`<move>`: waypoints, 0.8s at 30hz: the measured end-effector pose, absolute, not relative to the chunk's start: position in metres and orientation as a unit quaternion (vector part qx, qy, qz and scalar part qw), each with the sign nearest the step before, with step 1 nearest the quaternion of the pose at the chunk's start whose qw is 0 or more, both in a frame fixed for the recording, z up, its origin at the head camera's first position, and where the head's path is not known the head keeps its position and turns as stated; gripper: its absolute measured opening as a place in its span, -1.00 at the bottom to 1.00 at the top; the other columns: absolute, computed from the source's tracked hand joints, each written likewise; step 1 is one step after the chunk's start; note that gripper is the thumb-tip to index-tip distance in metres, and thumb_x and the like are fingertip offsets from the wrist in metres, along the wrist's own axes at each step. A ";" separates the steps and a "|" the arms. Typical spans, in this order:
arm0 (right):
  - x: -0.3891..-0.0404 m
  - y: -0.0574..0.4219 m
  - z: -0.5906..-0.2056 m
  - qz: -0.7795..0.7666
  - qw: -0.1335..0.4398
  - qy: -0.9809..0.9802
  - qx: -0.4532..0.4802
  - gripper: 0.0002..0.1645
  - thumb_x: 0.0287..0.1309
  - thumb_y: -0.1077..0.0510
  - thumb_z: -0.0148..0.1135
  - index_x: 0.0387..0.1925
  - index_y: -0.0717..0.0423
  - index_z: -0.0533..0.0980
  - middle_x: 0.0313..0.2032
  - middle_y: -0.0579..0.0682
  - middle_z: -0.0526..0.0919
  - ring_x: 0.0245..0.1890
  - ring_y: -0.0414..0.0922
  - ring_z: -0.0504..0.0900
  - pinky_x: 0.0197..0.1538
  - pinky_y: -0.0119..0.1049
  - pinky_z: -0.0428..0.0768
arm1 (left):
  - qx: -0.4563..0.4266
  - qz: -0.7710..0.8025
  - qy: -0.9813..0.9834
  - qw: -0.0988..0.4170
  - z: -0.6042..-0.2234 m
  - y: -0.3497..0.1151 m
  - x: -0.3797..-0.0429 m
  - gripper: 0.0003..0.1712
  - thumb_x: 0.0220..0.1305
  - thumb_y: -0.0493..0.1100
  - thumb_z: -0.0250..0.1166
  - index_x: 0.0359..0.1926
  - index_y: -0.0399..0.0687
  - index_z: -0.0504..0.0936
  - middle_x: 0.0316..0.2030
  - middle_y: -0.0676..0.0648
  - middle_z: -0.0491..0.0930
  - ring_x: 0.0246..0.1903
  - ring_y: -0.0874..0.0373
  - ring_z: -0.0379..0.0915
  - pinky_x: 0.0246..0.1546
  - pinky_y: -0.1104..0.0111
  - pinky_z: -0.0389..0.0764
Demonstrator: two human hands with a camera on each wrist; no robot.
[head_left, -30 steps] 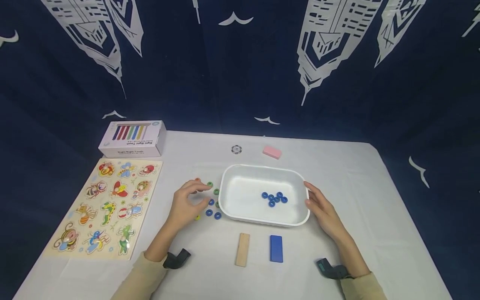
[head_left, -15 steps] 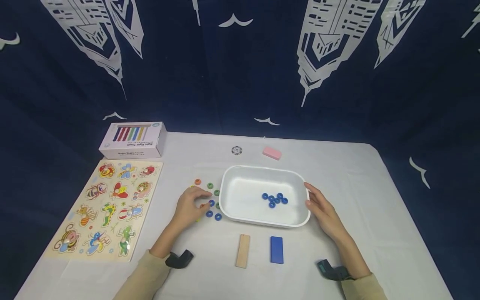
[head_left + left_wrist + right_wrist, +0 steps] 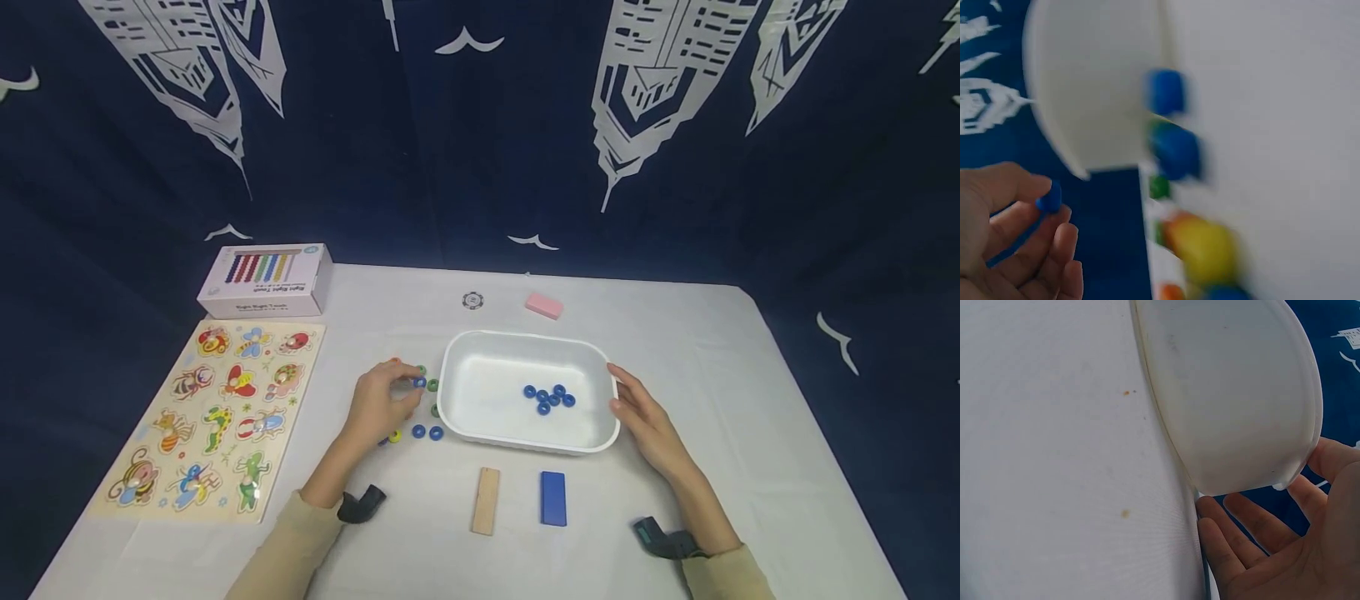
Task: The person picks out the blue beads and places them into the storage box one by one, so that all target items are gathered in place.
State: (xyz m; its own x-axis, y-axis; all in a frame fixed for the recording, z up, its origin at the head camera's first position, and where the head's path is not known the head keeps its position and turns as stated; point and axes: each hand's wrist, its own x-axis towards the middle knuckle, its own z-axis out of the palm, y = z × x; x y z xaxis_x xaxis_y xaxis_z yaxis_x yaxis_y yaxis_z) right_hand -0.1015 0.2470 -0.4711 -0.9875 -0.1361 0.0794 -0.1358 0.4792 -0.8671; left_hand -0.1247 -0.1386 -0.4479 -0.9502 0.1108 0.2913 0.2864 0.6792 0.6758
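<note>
Between its thumb and fingers, my left hand (image 3: 377,406) pinches a blue bead (image 3: 419,382), lifted to the left of the white tray (image 3: 528,443). The same bead (image 3: 1051,197) shows at the fingertips in the left wrist view. My right hand (image 3: 651,423) holds the tray's right end. In the right wrist view, the thumb is at the rim (image 3: 1317,394) and the other fingers lie by the outer wall. Several blue beads (image 3: 554,399) lie inside the tray. Loose blue beads (image 3: 436,432), green beads (image 3: 432,385) and a yellow bead (image 3: 395,436) lie around my left hand, which partly hides others.
In front of the tray lie a plain wooden block (image 3: 485,501) and a blue block (image 3: 553,498). Behind it are a pink block (image 3: 543,305) and a round chip (image 3: 472,300). An insect puzzle board (image 3: 202,417) and a white box (image 3: 264,281) occupy the left side.
My left hand has reached down among the loose beads, taken a blue one and raised it slightly. The right hand and the tray have stayed in place.
</note>
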 end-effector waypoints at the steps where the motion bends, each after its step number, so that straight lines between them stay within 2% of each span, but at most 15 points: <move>1: -0.100 0.246 -0.468 -0.503 0.000 0.861 -0.079 -0.41 0.24 0.11 -0.05 0.28 -0.19 0.10 0.23 0.16 0.25 0.15 0.13 0.33 0.10 0.00 0.34 | -0.110 -0.401 -0.902 0.120 -0.440 -0.135 -0.126 -0.72 -0.11 -0.23 0.36 -0.26 0.00 0.61 -0.33 0.05 0.62 -0.23 0.15 0.50 -0.08 0.21 0.47; 4: -0.096 0.241 -0.458 -0.502 -0.003 0.861 -0.082 -0.41 0.24 0.15 -0.06 0.29 -0.06 0.10 0.22 0.22 0.24 0.15 0.17 0.32 0.09 0.05 0.34 | -0.127 -0.449 -0.877 0.118 -0.420 -0.118 -0.131 -0.71 -0.08 -0.24 0.34 -0.23 -0.02 0.59 -0.38 0.05 0.60 -0.32 0.20 0.52 -0.19 0.27 0.55; 6: -0.094 0.238 -0.452 -0.504 -0.002 0.860 -0.083 -0.41 0.24 0.16 -0.06 0.29 -0.01 0.09 0.22 0.25 0.23 0.15 0.20 0.30 0.09 0.06 0.32 | -0.140 -0.472 -0.865 0.098 -0.412 -0.103 -0.134 -0.71 -0.08 -0.25 0.33 -0.23 -0.03 0.59 -0.40 0.07 0.59 -0.36 0.24 0.52 -0.24 0.33 0.56; 10: -0.095 0.238 -0.452 -0.506 0.004 0.859 -0.079 -0.41 0.24 0.14 -0.06 0.29 -0.07 0.09 0.23 0.23 0.21 0.18 0.20 0.27 0.11 0.07 0.31 | -0.161 -0.478 -0.863 0.029 -0.410 -0.072 -0.144 -0.75 -0.11 -0.27 0.34 -0.29 -0.03 0.61 -0.44 0.08 0.57 -0.46 0.31 0.48 -0.38 0.49 0.55; 14: -0.097 0.239 -0.456 -0.509 0.006 0.857 -0.078 -0.40 0.24 0.14 -0.06 0.29 -0.11 0.09 0.23 0.24 0.22 0.17 0.20 0.27 0.11 0.08 0.31 | -0.161 -0.456 -0.874 -0.055 -0.424 -0.045 -0.156 -0.79 -0.14 -0.27 0.35 -0.35 -0.05 0.63 -0.52 0.08 0.54 -0.53 0.31 0.45 -0.50 0.54 0.50; 19: -0.097 0.238 -0.457 -0.512 0.004 0.855 -0.080 -0.41 0.24 0.13 -0.06 0.29 -0.09 0.09 0.22 0.25 0.24 0.16 0.21 0.29 0.10 0.08 0.32 | -0.154 -0.420 -0.884 -0.135 -0.443 -0.022 -0.166 -0.81 -0.16 -0.29 0.36 -0.39 -0.04 0.64 -0.57 0.10 0.53 -0.53 0.28 0.44 -0.48 0.52 0.48; 24: -0.104 0.248 -0.475 -0.509 0.001 0.857 -0.080 -0.41 0.24 0.07 -0.05 0.27 -0.28 0.09 0.23 0.19 0.25 0.17 0.17 0.30 0.10 0.07 0.32 | -0.185 -0.378 -0.894 -0.154 -0.451 -0.006 -0.167 -0.80 -0.17 -0.31 0.36 -0.40 -0.05 0.64 -0.54 0.10 0.54 -0.49 0.32 0.42 -0.41 0.55 0.44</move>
State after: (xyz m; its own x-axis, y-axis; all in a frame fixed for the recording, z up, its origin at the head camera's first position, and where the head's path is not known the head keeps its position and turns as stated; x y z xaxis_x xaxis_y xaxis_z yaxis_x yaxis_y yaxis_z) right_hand -0.1037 0.2478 -0.4751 -0.9871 -0.1387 0.0796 -0.1363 0.4695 -0.8724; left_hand -0.1673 -0.0064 -0.4513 -0.8841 0.4470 -0.1359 0.2135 0.6454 0.7334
